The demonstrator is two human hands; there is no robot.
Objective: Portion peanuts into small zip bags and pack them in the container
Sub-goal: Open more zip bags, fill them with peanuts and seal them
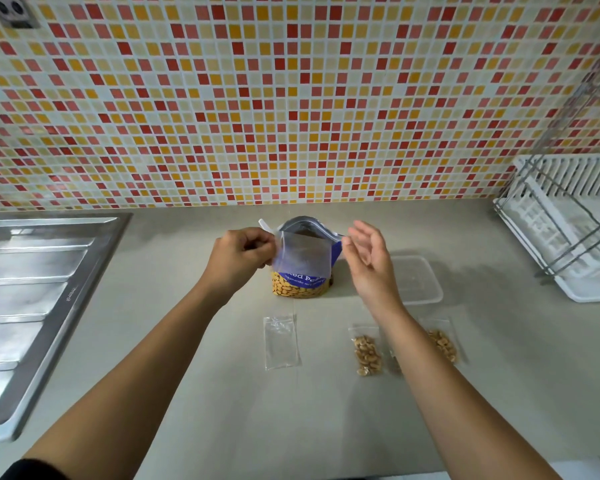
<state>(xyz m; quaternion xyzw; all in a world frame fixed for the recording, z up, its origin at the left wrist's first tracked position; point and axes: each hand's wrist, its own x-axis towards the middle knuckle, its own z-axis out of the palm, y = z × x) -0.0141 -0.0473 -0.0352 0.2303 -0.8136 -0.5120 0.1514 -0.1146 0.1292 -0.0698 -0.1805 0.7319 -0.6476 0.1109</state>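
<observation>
A blue peanut pouch [300,289] stands open at the back middle of the counter. In front of it my left hand [239,258] pinches the left edge of an empty small zip bag [303,256], held up off the counter. My right hand [369,259] hovers just right of that bag, fingers spread, holding nothing. Another empty zip bag [280,342] lies flat on the counter. A filled peanut bag [367,351] lies to its right, and a second filled bag [443,344] shows past my right forearm. The clear plastic container [418,282] sits behind them.
A steel sink drainboard [39,292] fills the left side. A white dish rack [575,230] stands at the right against the tiled wall. Grey counter [239,410] stretches toward me between my forearms.
</observation>
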